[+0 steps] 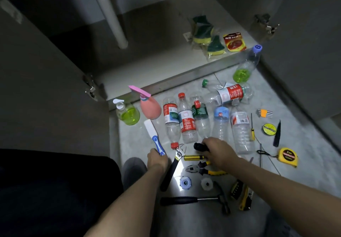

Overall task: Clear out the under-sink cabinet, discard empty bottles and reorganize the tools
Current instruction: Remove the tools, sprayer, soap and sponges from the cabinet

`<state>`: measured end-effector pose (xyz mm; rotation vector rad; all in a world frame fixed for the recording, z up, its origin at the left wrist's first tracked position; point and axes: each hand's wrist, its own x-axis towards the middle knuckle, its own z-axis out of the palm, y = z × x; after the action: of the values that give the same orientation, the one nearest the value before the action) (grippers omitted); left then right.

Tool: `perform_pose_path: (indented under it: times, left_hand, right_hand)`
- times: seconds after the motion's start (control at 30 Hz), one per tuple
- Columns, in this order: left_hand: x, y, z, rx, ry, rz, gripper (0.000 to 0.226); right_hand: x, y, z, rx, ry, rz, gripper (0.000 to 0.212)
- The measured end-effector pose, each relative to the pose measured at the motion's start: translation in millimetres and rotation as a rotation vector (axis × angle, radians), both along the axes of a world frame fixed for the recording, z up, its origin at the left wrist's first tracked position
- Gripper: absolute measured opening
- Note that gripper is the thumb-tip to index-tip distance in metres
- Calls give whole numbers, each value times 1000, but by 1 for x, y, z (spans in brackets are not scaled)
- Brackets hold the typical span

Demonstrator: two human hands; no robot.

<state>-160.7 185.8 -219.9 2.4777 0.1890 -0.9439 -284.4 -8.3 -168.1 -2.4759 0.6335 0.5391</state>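
Cabinet [166,59]: open, smooth pale floor.
Bottles [186,120]: clear ribbed plastic, lying before cabinet.
Right hand [218,151]: fingers curled round black knobbed tool [199,146].
Left hand [156,158]: gripping blue-white brush [154,135] handle.

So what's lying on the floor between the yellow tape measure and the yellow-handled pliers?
In the head view, a thin metal rod lies between the yellow tape measure and the yellow-handled pliers.

Both hands, left [156,158] and right [218,150], reach forward, fingers curled.
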Motion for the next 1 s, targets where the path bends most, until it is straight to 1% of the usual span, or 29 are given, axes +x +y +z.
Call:
perform_pose_path:
  times: [0.03,0.13,0.17,0.2,0.33,0.47,0.53,0.6,0.67,0.73,0.87,1.0]
  left_hand:
    - [0,0,1,3,4,-11,15]
    - [5,0,12,14,-4,-52,15]
    - [7,0,17,22,-21,-68,12]
    - [10,0,22,32,-46,-87,10]
    - [16,-10,52,51,-171,-163,24]
    - [23,-48,94,-49,-227,-268,35]
    - [32,-76,119,-116,-253,-360,35]
    - [44,-100,140,-168,-269,-484,34]
    - [62,-121,160,-148,-304,-615,36]
    - [89,-145,174,-100,-333,-711,34]
    - [147,-196,180,-39,-495,-765,27]
    - [194,-256,174,-80,-583,-745,26]
  right_hand:
    - [3,3,-2,-12,-12,5,15]
    - [7,8,-4,9,-51,-22,38]
    - [7,8,-2,19,-66,-35,39]
    - [6,8,1,28,-75,-46,38]
    - [5,-8,18,48,-82,-83,29]
    - [16,-39,43,102,-116,-198,25]
    - [25,-59,60,133,-183,-280,25]
    - [35,-75,77,180,-276,-403,30]
    - [42,-91,91,199,-362,-548,35]
    - [51,-110,98,143,-421,-616,35]
    - [73,-146,94,62,-414,-604,40]
    - [105,-178,80,-23,-369,-526,48]
